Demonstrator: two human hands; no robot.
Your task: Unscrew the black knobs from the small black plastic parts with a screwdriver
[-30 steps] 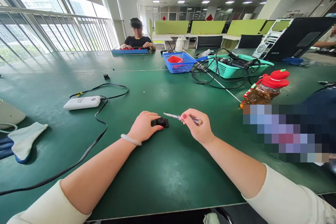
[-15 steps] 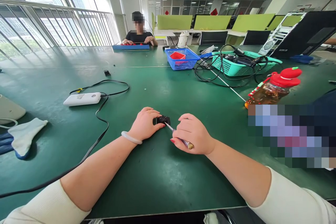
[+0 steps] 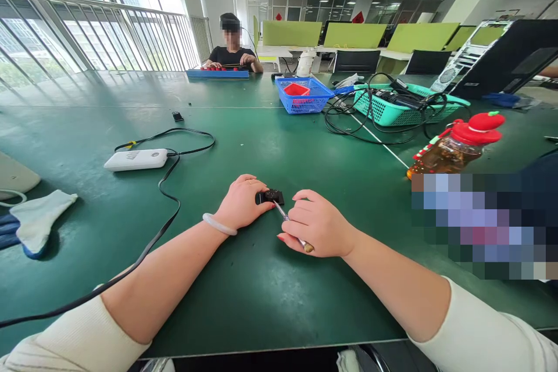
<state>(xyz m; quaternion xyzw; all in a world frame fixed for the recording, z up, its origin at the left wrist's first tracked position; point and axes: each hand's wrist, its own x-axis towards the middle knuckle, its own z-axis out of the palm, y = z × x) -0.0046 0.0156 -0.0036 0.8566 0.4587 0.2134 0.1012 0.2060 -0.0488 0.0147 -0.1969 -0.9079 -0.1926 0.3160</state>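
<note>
Our left hand (image 3: 241, 200) lies over the left end of the black part (image 3: 274, 195), thumb on the near side and fingers on the far side, closed in on it against the tabletop (image 3: 226, 302). Our right hand (image 3: 316, 224) is curled round a slim tool, by its look a screwdriver (image 3: 281, 211), whose tip points far and left and appears to meet the near edge of the part. Whether it sits in a slot or screw is too small to tell.

We judge the step in hand to be working the tip at the part while the left hand braces it. The next move seems to call for a firm left grip, a well-seated tip and a left thumb clear of any slip.

To the left lie a white box (image 3: 136, 160) with its cable (image 3: 179, 203) and a glove (image 3: 43, 221); to the right stands a red-capped bottle (image 3: 453, 151). Farther off are a blue basket (image 3: 296, 106), a green basket (image 3: 383, 113) and, at the far side, a co-worker (image 3: 231, 55) behind a blue tray (image 3: 218, 74).
</note>
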